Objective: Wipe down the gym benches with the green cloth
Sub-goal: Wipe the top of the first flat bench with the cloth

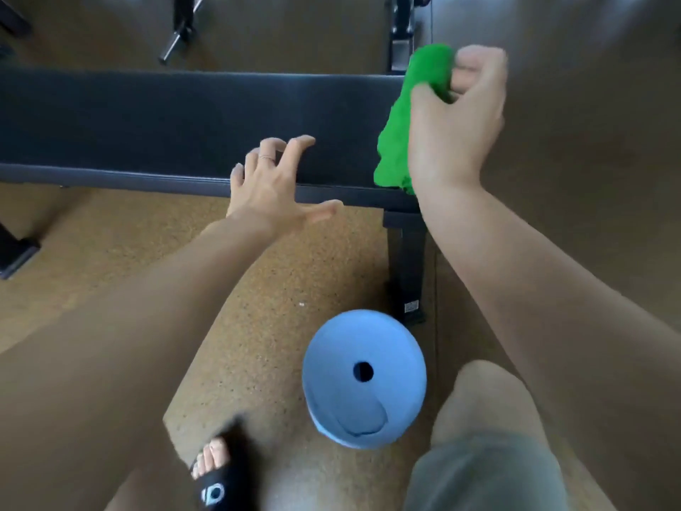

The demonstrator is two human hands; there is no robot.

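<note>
Green cloth [398,119] lengthwise across bench [184,119] end

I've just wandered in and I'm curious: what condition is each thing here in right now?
green cloth: bunched, draped over the bench's right end
right hand: grips the cloth
left hand: fingers spread on the bench edge
bench: upright, dark pad
blue roll: on the floor

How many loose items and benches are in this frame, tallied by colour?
Green: 1, the green cloth, gripped by the right hand at the bench's end.
Blue: 1, the blue paper roll on the floor.
Black: 1, the padded bench, with the left hand open on its near edge.
Total: 3
</note>
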